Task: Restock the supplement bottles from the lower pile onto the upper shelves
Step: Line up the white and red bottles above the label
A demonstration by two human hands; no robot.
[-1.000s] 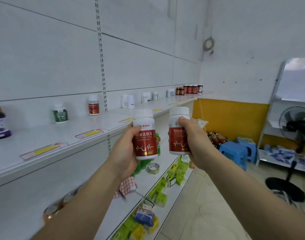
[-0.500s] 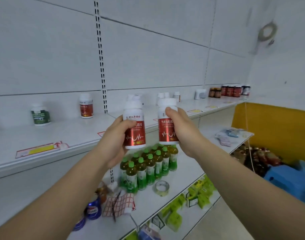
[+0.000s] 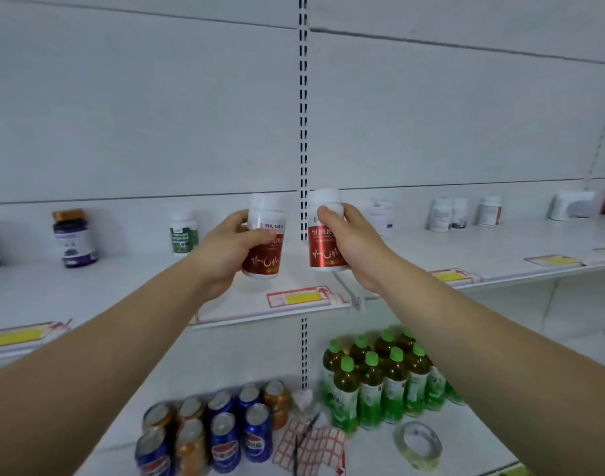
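- Leftmost on the upper shelf (image 3: 98, 286) stand a dark purple bottle (image 3: 75, 238) and, further along, a green-labelled bottle (image 3: 183, 232), both upright near the back wall; leave them room.
- Next, the left hand (image 3: 230, 250) is wrapped round a red-labelled supplement bottle (image 3: 265, 242), thumb across the label, bottle upright and held just above the shelf surface, as far as can be judged.
- Between the two hands runs the slotted upright post (image 3: 303, 132); the bottles sit either side of it, apart from each other.
- The right hand (image 3: 352, 247) grips a second red-labelled bottle (image 3: 325, 235) the same way, also upright over the shelf, behind the yellow price tag (image 3: 299, 298).
- To set them down well, I would lower each base flat, push back in line with the white bottles (image 3: 448, 214) further right, labels facing out, and only then loosen the fingers.
- One risk: letting go while a base is tilted, so the bottle tips off the front edge onto the green-capped drinks (image 3: 380, 379) below.
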